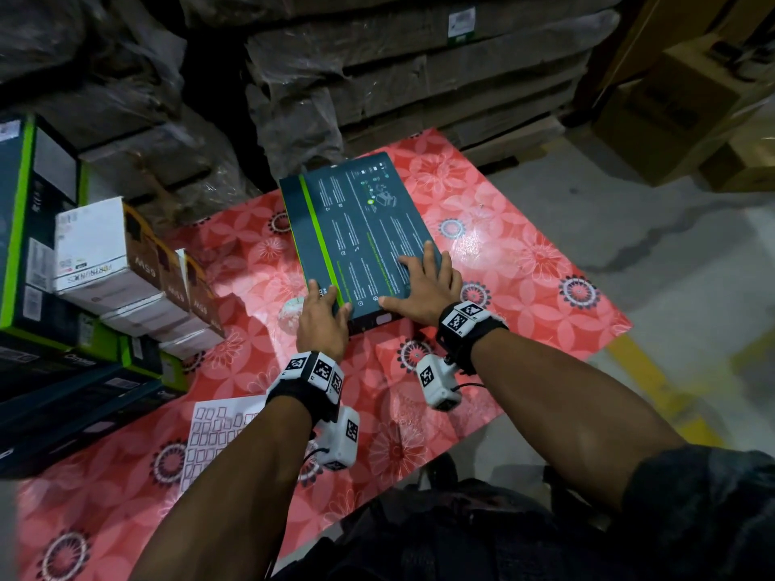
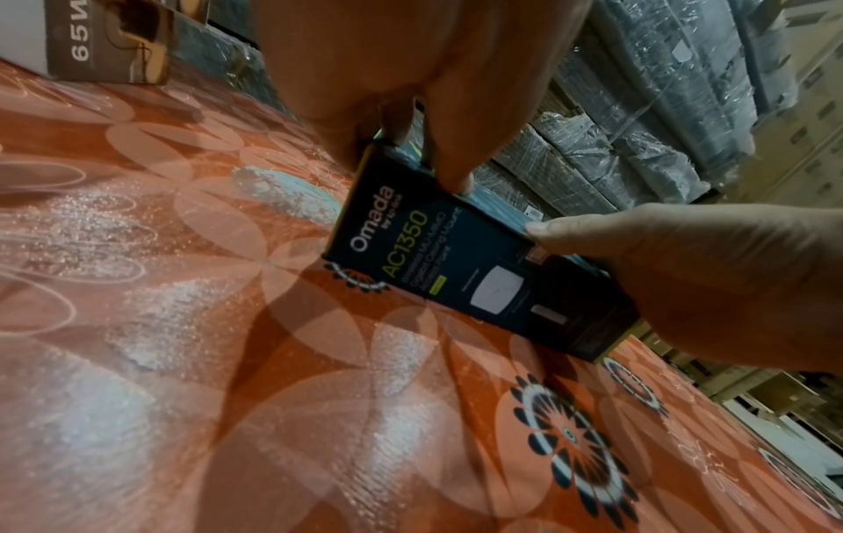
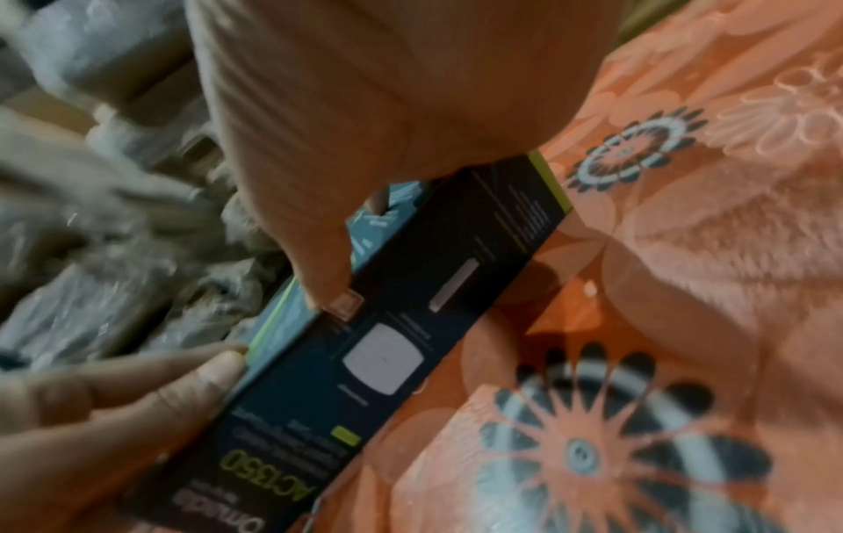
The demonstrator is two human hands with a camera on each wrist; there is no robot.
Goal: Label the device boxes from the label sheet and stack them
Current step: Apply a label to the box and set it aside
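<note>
A dark teal device box (image 1: pixel 365 228) with a green stripe lies flat on the red flowered tablecloth (image 1: pixel 524 262). Its near side face (image 2: pixel 456 274) reads "Omada AC1350". My left hand (image 1: pixel 323 316) rests on the box's near left corner, fingers on top and thumb (image 2: pixel 451 176) at the near edge. My right hand (image 1: pixel 423 283) lies spread flat on the near right of the lid, and its thumb (image 3: pixel 319 281) presses beside a small clear tab. The white label sheet (image 1: pixel 214 429) lies near me, partly under my left forearm.
White and brown boxes (image 1: pixel 96 253) and dark green-edged boxes (image 1: pixel 25 228) are stacked at the left. Plastic-wrapped cartons (image 1: pixel 419 77) rise behind the table. A small pale lump (image 1: pixel 291 312) lies left of the box. Grey floor with a yellow line (image 1: pixel 662 392) lies to the right.
</note>
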